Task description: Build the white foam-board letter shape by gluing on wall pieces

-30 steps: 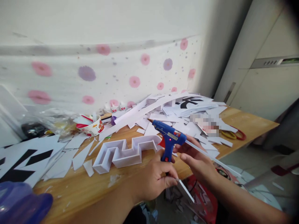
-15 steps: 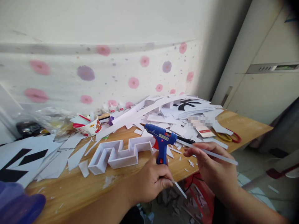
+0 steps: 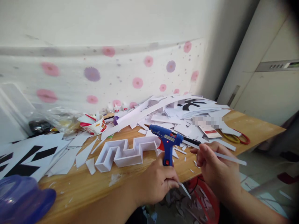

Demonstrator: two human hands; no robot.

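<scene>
My left hand (image 3: 156,180) is wrapped round the lower handle of a blue hot glue gun (image 3: 168,140), whose small light glows red and whose nozzle points left. A narrow white strip (image 3: 185,190) sticks out from the same hand's fingers. My right hand (image 3: 217,165) pinches a translucent glue stick (image 3: 230,157) behind the gun's rear end; I cannot tell how far it goes in. Left of the gun, a white zigzag-walled form (image 3: 128,157) rests on the table, its right end partly behind my left hand and the gun.
White offcuts and sheets pile up at the back of the wooden table (image 3: 84,186). A phone (image 3: 211,132) and scissors (image 3: 243,137) lie to the right. A paper cup (image 3: 94,126) stands back left, a purple-blue object (image 3: 23,199) front left. Below is a red bin (image 3: 210,202) with scraps.
The whole view has shifted, so everything appears farther right. My right hand has slid its grip slightly along the glue stick; the left keeps hold of the glue gun.
</scene>
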